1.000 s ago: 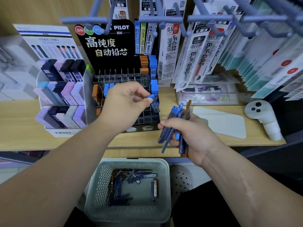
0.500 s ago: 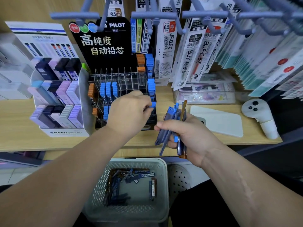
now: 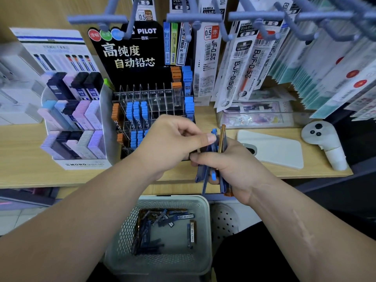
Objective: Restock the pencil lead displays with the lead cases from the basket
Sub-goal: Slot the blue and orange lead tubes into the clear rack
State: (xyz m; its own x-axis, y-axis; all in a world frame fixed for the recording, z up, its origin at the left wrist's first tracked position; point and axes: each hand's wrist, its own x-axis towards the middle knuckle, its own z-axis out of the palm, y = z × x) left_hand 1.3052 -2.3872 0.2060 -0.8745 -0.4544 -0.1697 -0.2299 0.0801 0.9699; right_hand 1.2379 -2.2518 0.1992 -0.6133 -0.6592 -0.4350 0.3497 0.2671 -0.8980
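The person's right grip (image 3: 230, 165) is clenched round a bundle of thin plastic lead cases (image 3: 222, 137). Most of them are dark blue and one is amber. The bundle stands almost upright over the near edge of the pale wooden desk (image 3: 24, 151). The left grip (image 3: 173, 143) is right beside the bundle and touches it. Its fingers are curled, and its thumb (image 3: 209, 138) presses on the top of the bundle, pinching a case there. Just behind the left grip, on the desk, stands a clear plastic rack with a black PILOT card at its back (image 3: 158, 98). Bright blue lead cases (image 3: 137, 112) sit in the slots on the left part of the rack. Orange lead cases (image 3: 115, 113) fill the slot at its left edge. More orange and blue ones are stacked at its far right. Left of the rack is a white stand of pastel and black flat lead boxes (image 3: 71, 119). Below the desk, near the person and between the two arms, is a pale grey plastic basket with small holes (image 3: 173, 198). Loose blue and amber lead cases (image 3: 154, 226) lie on its bottom. On the right of the desk lie a flat white slab (image 3: 272, 147) and a white controller with dark buttons (image 3: 319, 135). Long refill packs (image 3: 234, 64) hang from grey hooks at the far side.
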